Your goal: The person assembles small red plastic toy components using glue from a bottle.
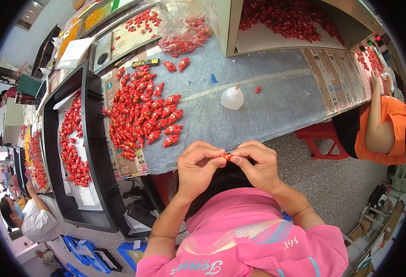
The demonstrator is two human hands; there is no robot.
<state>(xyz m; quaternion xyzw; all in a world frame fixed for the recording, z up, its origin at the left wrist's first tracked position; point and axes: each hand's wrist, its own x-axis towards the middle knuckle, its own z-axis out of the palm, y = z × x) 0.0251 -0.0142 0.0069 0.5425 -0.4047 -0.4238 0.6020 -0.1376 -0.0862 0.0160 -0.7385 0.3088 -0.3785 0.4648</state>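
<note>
Between my two hands, just past the table's front edge, is a small red plastic figure piece (226, 157) with a bit of yellow on it. My left hand (199, 165) pinches it from one side with thumb and forefinger. From the other side my right hand (255, 164) pinches it the same way, so most of the piece is covered. To the left on the table lies a heap of similar red figure pieces (140, 108). A white squeeze bottle (232, 97) with a thin tip stands upright beyond my hands, and a small red part (258, 89) lies beside it.
A black tray (90, 152) of red pieces stands left of the heap. A plastic bag (184, 39) of red pieces and a phone (103, 54) lie farther back. An open box (286, 44) holds more red parts. Co-workers sit at right (383, 129) and left (39, 217).
</note>
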